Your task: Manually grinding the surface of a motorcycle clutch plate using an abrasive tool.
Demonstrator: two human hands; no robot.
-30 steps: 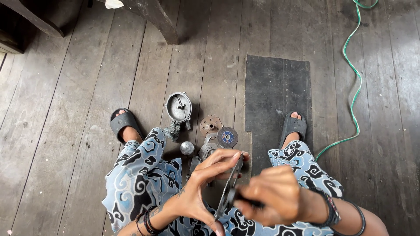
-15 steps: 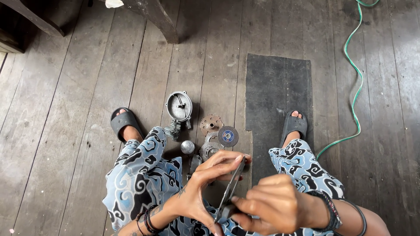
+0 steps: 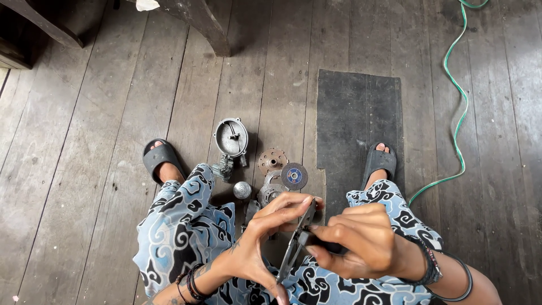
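Near the bottom edge of the view, over the lap of a seated person in blue patterned trousers (image 3: 186,231), both hands are working on one thin metal disc (image 3: 296,245) seen almost edge-on. The left hand (image 3: 265,237) is curling around the disc, its fingertips pinching the far rim and its thumb bracing the near rim. The right hand (image 3: 361,243) is closing tightly around a dark slim tool (image 3: 324,244), whose tip is meeting the disc near its centre; what kind of tool it is cannot be told.

By judgement, the disc is stiff and light, with a thin edge that could be sharp or slippery with grease. Gripping it by opposite points of the rim, as the left hand is doing, looks like the sound hold; the flat faces offer little purchase.

Farther off on the wooden plank floor (image 3: 113,113), between the two feet in dark sandals, loose parts are lying: a round grey metal housing (image 3: 231,137), a perforated rusty disc (image 3: 272,160), a small grinding wheel (image 3: 294,175) with a blue centre, and a shiny metal knob (image 3: 242,190). A dark mat (image 3: 355,113) is lying to the right, and a green cable (image 3: 460,101) is running along the far right.
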